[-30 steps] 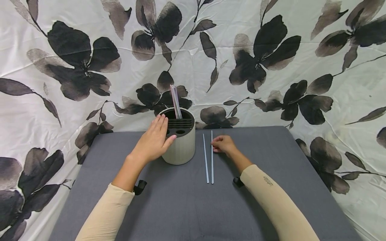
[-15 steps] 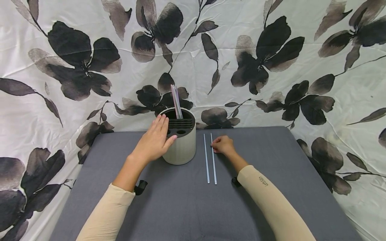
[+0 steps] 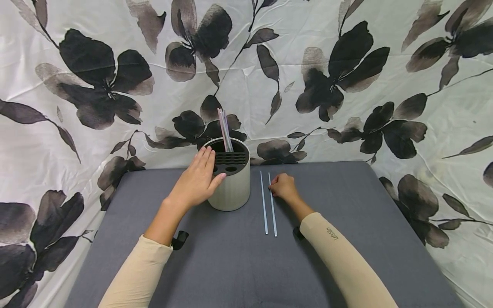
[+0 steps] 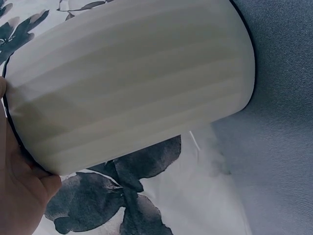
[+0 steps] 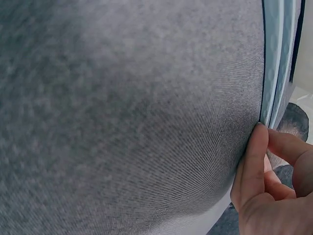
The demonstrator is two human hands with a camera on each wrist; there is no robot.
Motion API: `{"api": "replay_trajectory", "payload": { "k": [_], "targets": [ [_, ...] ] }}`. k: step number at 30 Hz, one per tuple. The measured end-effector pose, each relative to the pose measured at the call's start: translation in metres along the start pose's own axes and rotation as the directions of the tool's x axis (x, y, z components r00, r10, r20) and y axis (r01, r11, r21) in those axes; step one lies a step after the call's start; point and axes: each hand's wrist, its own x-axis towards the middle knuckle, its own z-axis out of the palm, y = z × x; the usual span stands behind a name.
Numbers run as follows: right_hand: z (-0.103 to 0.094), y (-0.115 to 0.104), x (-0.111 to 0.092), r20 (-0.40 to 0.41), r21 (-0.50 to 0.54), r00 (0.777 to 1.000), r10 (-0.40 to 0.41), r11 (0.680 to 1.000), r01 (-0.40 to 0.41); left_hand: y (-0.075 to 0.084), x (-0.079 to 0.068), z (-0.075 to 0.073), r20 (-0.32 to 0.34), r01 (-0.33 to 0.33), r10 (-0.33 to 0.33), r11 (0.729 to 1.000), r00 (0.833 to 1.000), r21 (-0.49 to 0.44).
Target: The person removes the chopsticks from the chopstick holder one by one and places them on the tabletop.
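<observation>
Your left hand (image 3: 194, 184) is spread over the cream, faintly ribbed, round holder (image 3: 231, 192), fingers straight across the left side of its top and thumb angled out past the near rim; nothing is clasped there, just a flat touch. The holder stands upright toward the back of the counter (image 3: 239, 265), which is covered in dark grey cloth. Beneath your fingers sits the black top insert (image 3: 231, 159), with narrow slots across its middle and round holes toward you. In the wide opening behind the slots, a bundle of thin, straight, translucent pinkish and clear sticks (image 3: 225, 130) leans slightly left.

Over to your right hand (image 3: 283, 187): narrow, thumb and fingertips pinching a thin, pale blue, straight stick (image 3: 273, 214) nearer its far end than its near one. That stick lies lengthwise on the cloth, pointing away from you. Just beside it, on the holder's side, a matching pale blue stick (image 3: 263, 205) lies almost parallel, apart from the first and touched by neither hand. Both sit right of the holder, clear of its wall.

Beige sleeves (image 3: 346, 256) cover your forearms, the right one marked with small dark lettering. Behind the counter hangs white fabric (image 3: 246, 77) printed with big black-and-grey flowers.
</observation>
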Motion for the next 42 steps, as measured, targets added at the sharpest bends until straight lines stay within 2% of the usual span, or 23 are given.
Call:
{"api": "replay_trajectory", "payload": {
  "k": [12, 20, 24, 27, 34, 42],
  "targets": [
    [-0.004, 0.005, 0.018, -0.012, 0.039, 0.999, -0.034, 0.999, 0.034, -0.001, 0.006, 0.005, -0.008, 0.017, -0.017, 1.0, 1.0, 0.021],
    [-0.019, -0.004, 0.004, -0.023, 0.14, 0.995, -0.095, 0.985, 0.097, 0.0, 0.0, 0.001, -0.02, -0.009, 0.009, 1.0, 1.0, 0.021],
    [-0.027, -0.015, -0.006, -0.032, 0.139, 0.99, -0.136, 0.98, 0.139, 0.0, -0.003, -0.001, -0.009, -0.015, 0.015, 1.0, 1.0, 0.012],
    [-0.031, -0.024, -0.011, -0.05, 0.119, 0.981, -0.189, 0.974, 0.194, 0.001, -0.005, -0.002, -0.001, -0.017, 0.017, 1.0, 1.0, 0.003],
    [-0.036, -0.048, -0.01, -0.096, 0.081, 0.938, -0.333, 0.937, 0.341, -0.002, -0.005, -0.001, 0.001, -0.013, 0.013, 1.0, 1.0, -0.006],
    [-0.045, -0.084, -0.01, -0.117, 0.055, 0.905, -0.409, 0.907, 0.417, -0.004, -0.006, -0.001, 0.005, -0.016, 0.016, 1.0, 1.0, -0.002]
  ]
}}
